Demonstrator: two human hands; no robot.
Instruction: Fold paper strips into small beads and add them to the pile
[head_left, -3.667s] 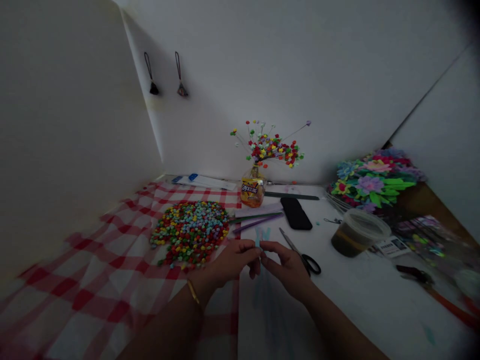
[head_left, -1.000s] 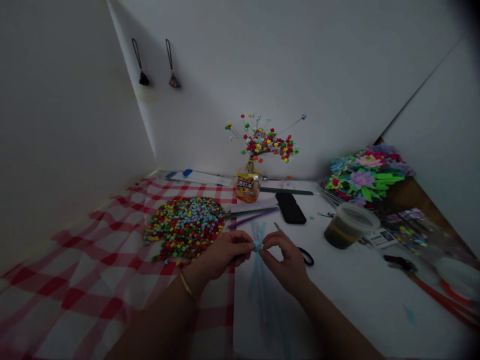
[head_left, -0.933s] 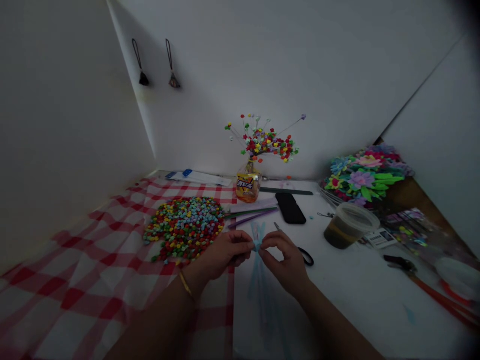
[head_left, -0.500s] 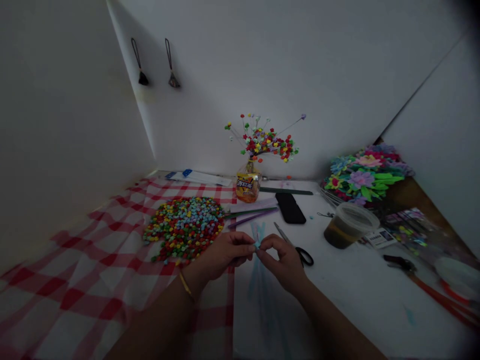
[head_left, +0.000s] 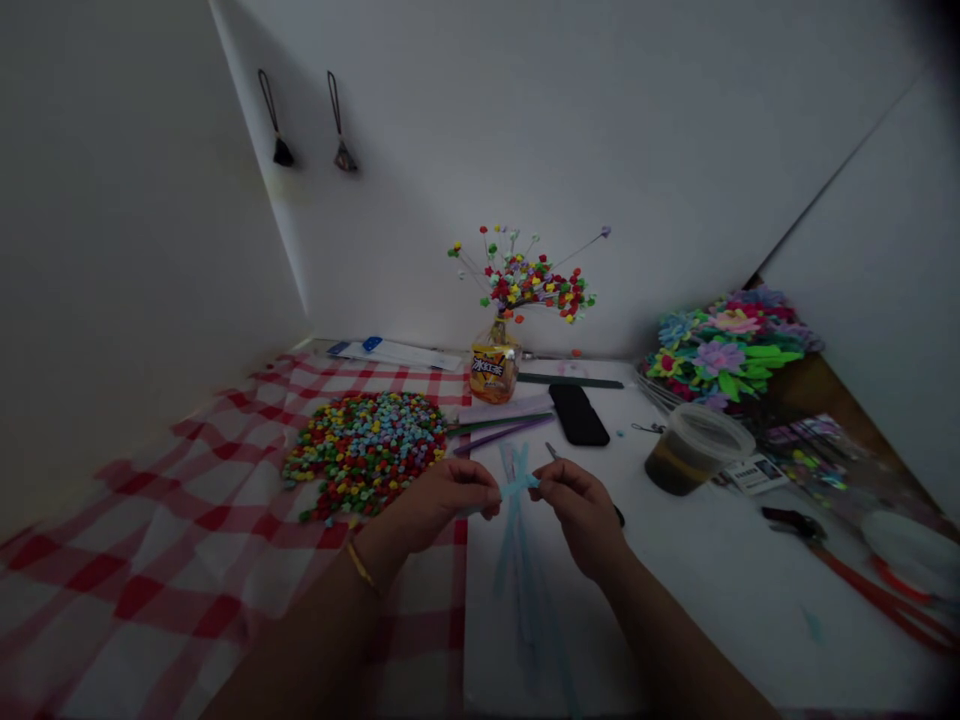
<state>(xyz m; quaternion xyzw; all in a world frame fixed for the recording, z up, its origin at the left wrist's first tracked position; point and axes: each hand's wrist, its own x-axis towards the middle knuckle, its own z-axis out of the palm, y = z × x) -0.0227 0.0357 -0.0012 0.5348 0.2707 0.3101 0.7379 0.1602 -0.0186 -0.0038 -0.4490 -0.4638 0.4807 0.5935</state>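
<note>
Nearest, several loose pale blue strips (head_left: pixel 517 570) lie lengthwise on the white tabletop (head_left: pixel 675 620), right under the working spot, presumably so they are within easy reach. Just above them, the left hand (head_left: pixel 446 497) and right hand (head_left: pixel 581 505) each pinch one end of a light blue strip (head_left: pixel 517 487), which spans the short gap between their fingertips; holding it from both sides likely keeps it taut and under control. Whether it carries a fold is too small to tell. The right hand partly covers the scissors (head_left: pixel 553 452), apparently kept close for cutting. Left of the hands, a heap of little coloured stars (head_left: pixel 375 445) sits on the checked cloth (head_left: pixel 112 560), off the bare work area. Farther back, a bottle (head_left: pixel 495 374) props up star-tipped stems (head_left: pixel 536 285) like a vase.
</note>
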